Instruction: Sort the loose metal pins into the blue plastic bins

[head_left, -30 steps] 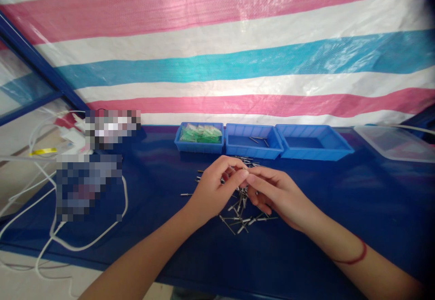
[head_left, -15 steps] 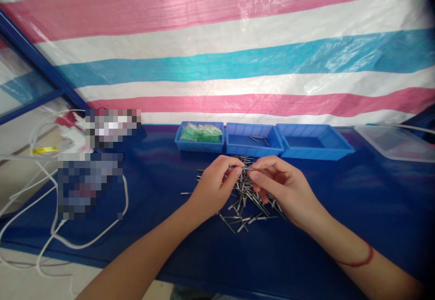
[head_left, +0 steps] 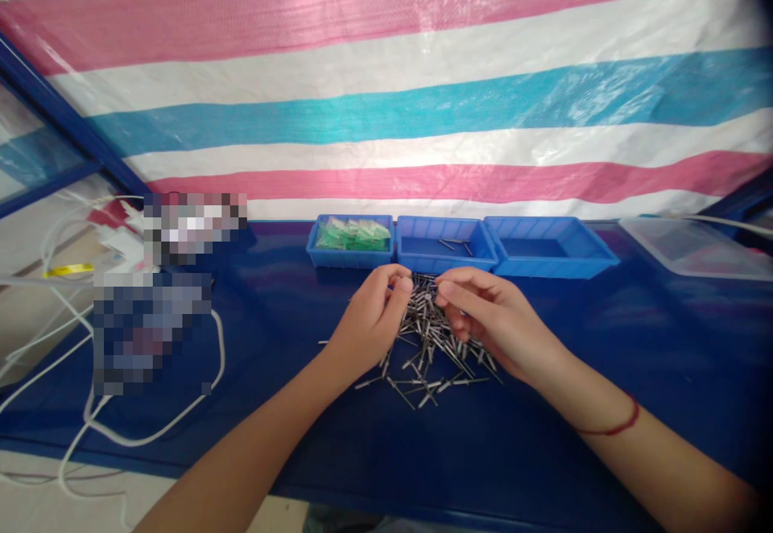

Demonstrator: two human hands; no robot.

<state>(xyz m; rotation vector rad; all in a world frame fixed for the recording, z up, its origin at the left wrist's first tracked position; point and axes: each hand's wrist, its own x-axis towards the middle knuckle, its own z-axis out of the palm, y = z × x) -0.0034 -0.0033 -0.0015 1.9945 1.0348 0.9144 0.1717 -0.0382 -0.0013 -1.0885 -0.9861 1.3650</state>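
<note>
While we see the bare left hand (head_left: 369, 312) at frame centre with thumb and forefinger nearly together, the bare right hand (head_left: 504, 317), just right of centre, curls much the same, a gap between them; whether either pinches anything, we cannot tell. We find the loose pile of thin silver metal rivets (head_left: 432, 330) mid-frame, between and below the hands, on the glossy dark-blue tabletop (head_left: 543, 468).

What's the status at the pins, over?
Left grip, right grip apart at heaped metal pins; any hold unclear. Both grips partly hide the heap. Three blue bins stand beyond.
</note>
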